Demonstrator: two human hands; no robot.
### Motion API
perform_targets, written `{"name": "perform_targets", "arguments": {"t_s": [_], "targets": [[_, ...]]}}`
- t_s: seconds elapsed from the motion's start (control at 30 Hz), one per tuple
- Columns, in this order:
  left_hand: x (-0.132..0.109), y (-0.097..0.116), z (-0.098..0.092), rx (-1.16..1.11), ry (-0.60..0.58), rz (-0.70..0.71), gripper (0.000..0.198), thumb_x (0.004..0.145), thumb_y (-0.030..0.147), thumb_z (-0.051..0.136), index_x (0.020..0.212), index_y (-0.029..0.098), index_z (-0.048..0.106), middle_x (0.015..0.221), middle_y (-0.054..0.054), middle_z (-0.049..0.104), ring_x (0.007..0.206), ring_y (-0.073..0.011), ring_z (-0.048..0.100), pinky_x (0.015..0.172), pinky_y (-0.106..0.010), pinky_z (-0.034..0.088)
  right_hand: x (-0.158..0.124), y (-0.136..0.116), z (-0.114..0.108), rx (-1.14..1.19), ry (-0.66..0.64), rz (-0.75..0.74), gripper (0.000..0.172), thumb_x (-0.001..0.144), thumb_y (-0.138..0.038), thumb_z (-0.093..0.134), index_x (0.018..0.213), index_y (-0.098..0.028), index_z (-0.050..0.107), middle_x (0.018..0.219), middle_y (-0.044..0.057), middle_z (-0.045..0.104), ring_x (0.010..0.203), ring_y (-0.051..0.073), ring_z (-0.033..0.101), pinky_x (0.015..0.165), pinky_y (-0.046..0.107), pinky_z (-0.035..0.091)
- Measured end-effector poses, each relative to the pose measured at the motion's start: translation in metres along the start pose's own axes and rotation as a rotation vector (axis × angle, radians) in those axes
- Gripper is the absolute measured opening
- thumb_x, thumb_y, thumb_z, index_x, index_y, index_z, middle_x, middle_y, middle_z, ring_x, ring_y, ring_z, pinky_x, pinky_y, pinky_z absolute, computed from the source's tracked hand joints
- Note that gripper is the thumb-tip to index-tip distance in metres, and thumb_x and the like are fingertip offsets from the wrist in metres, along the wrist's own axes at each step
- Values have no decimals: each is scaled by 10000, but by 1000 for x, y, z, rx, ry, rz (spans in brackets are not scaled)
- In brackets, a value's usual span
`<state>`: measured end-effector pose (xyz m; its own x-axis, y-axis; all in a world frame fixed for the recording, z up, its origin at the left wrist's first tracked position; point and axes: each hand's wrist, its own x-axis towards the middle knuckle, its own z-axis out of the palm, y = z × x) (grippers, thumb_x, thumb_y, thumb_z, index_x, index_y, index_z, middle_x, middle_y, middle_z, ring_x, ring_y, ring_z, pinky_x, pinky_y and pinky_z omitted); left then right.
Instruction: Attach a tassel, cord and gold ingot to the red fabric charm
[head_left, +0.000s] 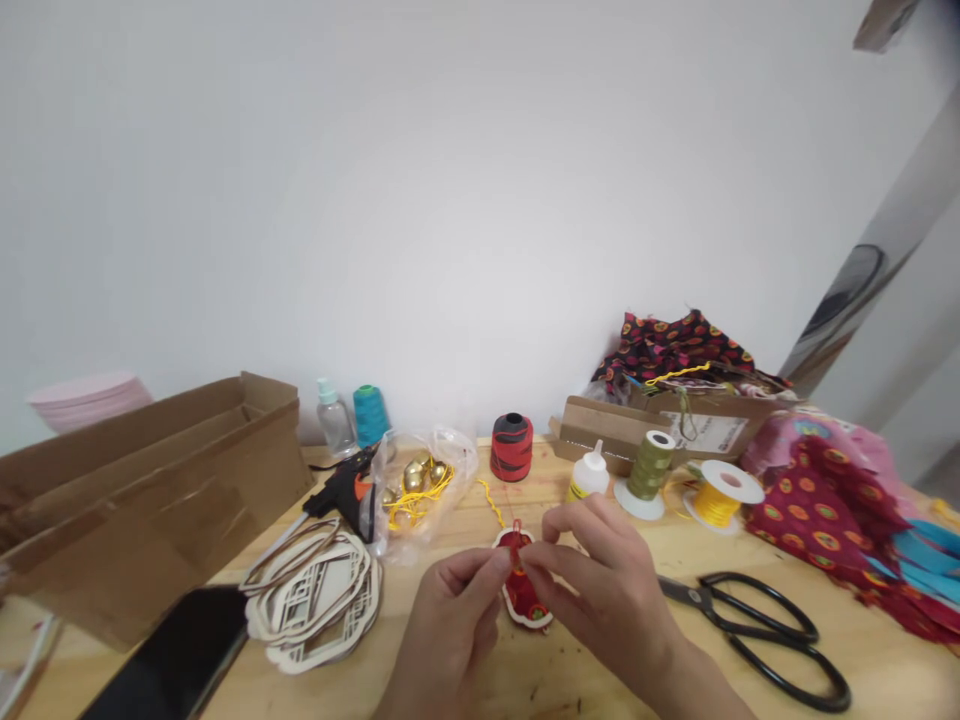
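Observation:
A small red fabric ornament (526, 598) with a pale scalloped wooden border lies on the table between my hands. A thin red cord loop (517, 528) rises at its top edge. My left hand (461, 610) pinches thumb against finger on the red cord, just over the ornament. From the other side my right hand (604, 575) curls in, thumb and index finger closed close to the same spot. What the right fingertips hold is too small to make out. The red and black thread spool (512, 448) stands behind, with a thread running down toward the ornament.
To the left are wooden cutout frames (319, 600), a black phone (172, 655), a glue gun (341, 495), a cardboard box (165, 520) and a bag of gold bells (420, 490). On the right are scissors (757, 625), a glue bottle (589, 474), yellow cord (718, 503) and patterned fabric (817, 510).

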<state>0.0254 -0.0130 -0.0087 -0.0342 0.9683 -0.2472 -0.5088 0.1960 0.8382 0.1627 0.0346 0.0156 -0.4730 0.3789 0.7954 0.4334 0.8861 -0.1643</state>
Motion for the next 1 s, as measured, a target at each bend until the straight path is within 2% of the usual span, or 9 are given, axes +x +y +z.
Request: {"name": "perform_targets", "arguments": {"t_s": [0.63, 1.0], "targets": [[-1, 2, 2, 149, 85, 55, 267, 614, 371, 647, 517, 132, 576, 367, 122, 186, 348, -17, 105, 341, -179, 53, 5, -4, -4, -106, 4, -59, 164, 764, -153, 505, 636, -191, 601, 618, 3, 554, 576, 119, 395, 522, 251, 288], [2, -1, 0, 265, 123, 104, 295, 598, 401, 644, 654, 113, 673, 369, 113, 206, 349, -17, 126, 342, -176, 65, 5, -6, -2, -130, -16, -69, 205, 778, -151, 482, 608, -178, 594, 592, 4, 543, 561, 118, 386, 522, 259, 279]]}}
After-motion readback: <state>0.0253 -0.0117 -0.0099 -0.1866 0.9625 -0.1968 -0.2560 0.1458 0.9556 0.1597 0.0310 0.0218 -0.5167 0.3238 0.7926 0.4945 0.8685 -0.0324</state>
